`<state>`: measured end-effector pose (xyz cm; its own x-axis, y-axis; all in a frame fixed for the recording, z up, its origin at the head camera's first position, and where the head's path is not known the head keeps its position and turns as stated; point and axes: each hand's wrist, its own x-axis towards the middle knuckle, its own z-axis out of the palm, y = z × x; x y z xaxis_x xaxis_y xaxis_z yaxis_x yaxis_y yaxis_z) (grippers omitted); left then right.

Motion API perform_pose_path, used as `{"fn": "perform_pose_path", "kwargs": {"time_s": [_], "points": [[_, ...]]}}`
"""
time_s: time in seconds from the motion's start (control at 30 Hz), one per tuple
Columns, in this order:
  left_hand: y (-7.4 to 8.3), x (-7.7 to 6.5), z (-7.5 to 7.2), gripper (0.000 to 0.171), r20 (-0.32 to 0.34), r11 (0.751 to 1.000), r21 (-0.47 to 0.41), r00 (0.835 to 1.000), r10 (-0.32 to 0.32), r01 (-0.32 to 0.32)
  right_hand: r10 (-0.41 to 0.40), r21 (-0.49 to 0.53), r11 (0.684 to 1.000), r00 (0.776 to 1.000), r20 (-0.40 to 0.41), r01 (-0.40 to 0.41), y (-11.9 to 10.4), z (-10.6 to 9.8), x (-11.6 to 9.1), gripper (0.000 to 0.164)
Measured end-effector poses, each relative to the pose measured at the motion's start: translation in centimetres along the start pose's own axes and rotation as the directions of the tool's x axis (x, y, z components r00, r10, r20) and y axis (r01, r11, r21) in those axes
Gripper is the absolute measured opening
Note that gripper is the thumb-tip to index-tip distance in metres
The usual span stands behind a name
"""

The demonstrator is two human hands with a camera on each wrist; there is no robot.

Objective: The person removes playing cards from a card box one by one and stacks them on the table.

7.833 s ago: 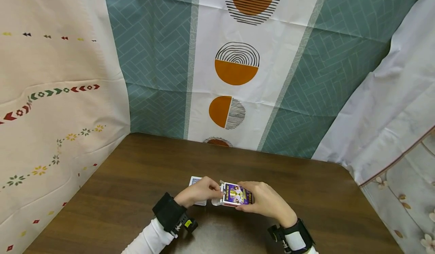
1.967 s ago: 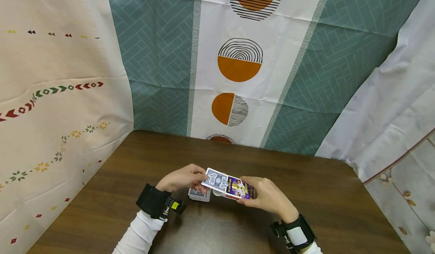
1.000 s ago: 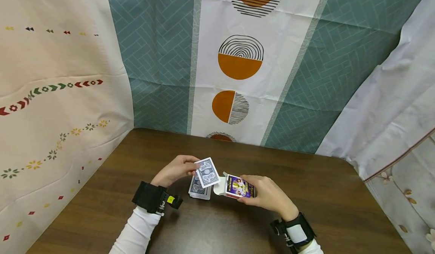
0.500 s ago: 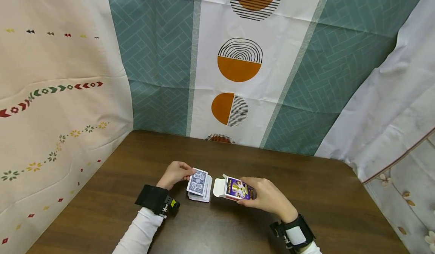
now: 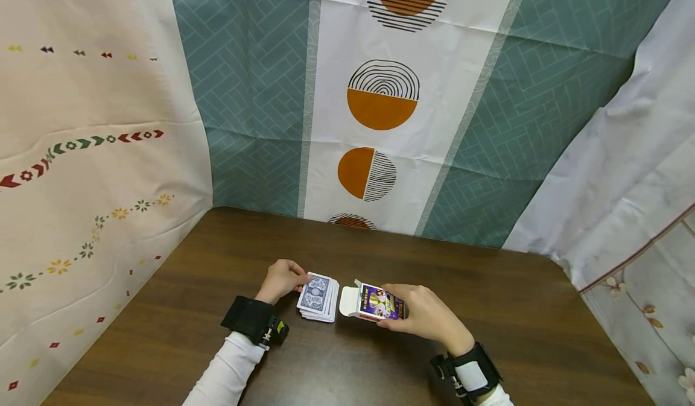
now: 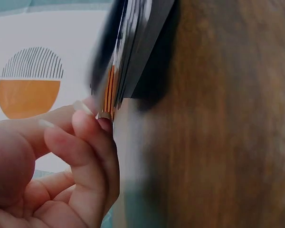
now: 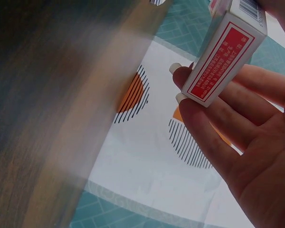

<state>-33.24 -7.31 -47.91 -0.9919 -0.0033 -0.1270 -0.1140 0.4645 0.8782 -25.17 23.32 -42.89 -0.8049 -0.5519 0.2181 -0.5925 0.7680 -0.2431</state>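
A blue-backed playing card (image 5: 315, 292) lies over a loosely squared stack of playing cards (image 5: 329, 313) on the brown table. My left hand (image 5: 281, 280) pinches this card at its far left corner. In the left wrist view, thumb and fingers (image 6: 92, 137) meet at the cards' edge, seen nearly side-on. To the right, my right hand (image 5: 423, 314) grips a purple-faced card box (image 5: 380, 302) by its closed end. Its white flap (image 5: 349, 301) hangs open toward the stack. A red printed panel (image 7: 218, 64) shows on the box's side in the right wrist view.
The wooden table (image 5: 244, 237) reaches back to a teal and white patterned curtain (image 5: 255, 152). Cream cloth (image 5: 98, 213) hangs along the left side, white cloth (image 5: 608, 164) along the right. Each wrist wears a black strap with a camera.
Earlier, the left hand drew cards out of the box, which the right hand held. It then carried them left, turned them and lowered them onto the stack, which has grown. The box has stayed nearly still.
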Motion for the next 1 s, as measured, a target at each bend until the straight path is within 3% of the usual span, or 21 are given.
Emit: {"fn": "perform_pose_path", "kwargs": {"time_s": [0.4,0.87,1.0], "points": [[-0.2,-0.2,-0.2,0.009,0.034,0.999,0.043,0.999,0.029,-0.03,-0.026,0.023,0.999,1.0,-0.006,0.026,0.1,0.2,0.1,0.064],[0.3,-0.9,-0.3,0.009,0.097,0.996,0.084,0.995,0.015,-0.023,-0.025,0.015,1.0,1.0,-0.005,0.025,0.1,0.3,0.1,0.064],[1.2,-1.4,-0.6,0.01,0.072,0.985,0.156,0.995,0.067,-0.078,-0.03,0.004,1.0,1.0,-0.007,0.03,0.1,0.3,0.2,0.063]]}}
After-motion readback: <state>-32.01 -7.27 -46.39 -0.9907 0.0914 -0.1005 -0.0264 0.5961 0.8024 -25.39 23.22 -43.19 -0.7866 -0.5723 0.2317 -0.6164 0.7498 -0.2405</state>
